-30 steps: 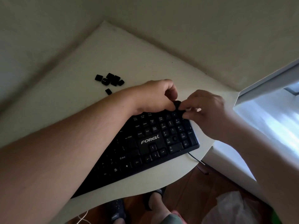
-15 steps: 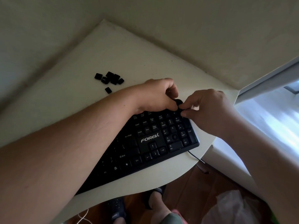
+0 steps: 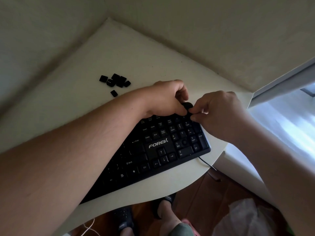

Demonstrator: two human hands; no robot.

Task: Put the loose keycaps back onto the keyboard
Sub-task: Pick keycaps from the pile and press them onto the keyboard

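My keyboard [image 3: 153,155] is matt black plastic with white printed legends; the loose keycaps [image 3: 115,81] are slightly glossier black plastic. My bench [image 3: 81,106] is smooth, matt, cream. The floor [image 3: 209,193] is reddish-brown polished wood.

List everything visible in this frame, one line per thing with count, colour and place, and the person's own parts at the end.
keyboard: one, black, white "FOREV" lettering, lying aslant on the table near its front edge.
held keycap: one, black, at the keyboard's far right corner, between the two hands' fingertips.
loose keycaps: about seven, black, clustered on the table beyond the left forearm, one slightly apart.
table: one, cream, curved front edge, set into a wall corner.
cable: one, dark, running off the keyboard's right end over the table edge.
plastic bag: one, translucent, on the wooden floor lower right.
thin cord: one, white, below the table edge.
slippers: two, dark, on the feet under the table.
left hand: fingers curled at the keycap.
right hand: pinching the keycap.
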